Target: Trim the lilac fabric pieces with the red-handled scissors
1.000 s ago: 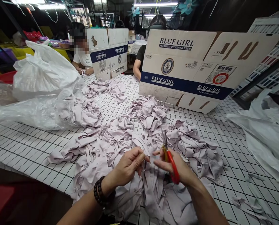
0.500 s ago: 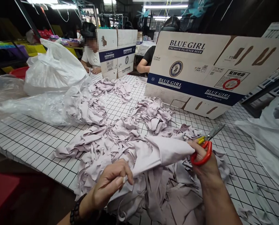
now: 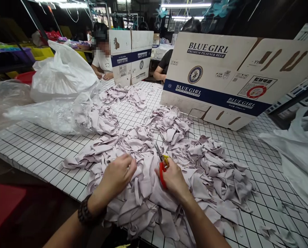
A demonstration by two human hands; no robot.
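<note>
Pale pinkish-grey fabric pieces [image 3: 143, 184] lie in a loose, tangled heap in front of me, many of them narrow strips joined to wider parts. My left hand [image 3: 119, 174], a dark bead bracelet at its wrist, is closed over the left of the heap; a small pale bit of fabric shows between its curled fingers. In my right hand [image 3: 175, 177] are scissors [image 3: 162, 168] with red handles, a yellow part near the pivot and metal blades pointing up and away. That hand is low over the fabric, its fingertips partly hidden.
A white table [image 3: 73, 182] with a black grid carries everything. Plastic bags [image 3: 63, 77] stand at the left, and another white bag [image 3: 298, 148] at the right. Printed beer cartons [image 3: 211, 72] stand upright at the back. A person [image 3: 103, 62] sits behind one; another's arm [image 3: 159, 73] shows.
My right hand has moved left and inward with the scissors, close to my left hand. The fabric piece stretched between my hands has dropped onto the heap. My left hand shifted slightly up.
</note>
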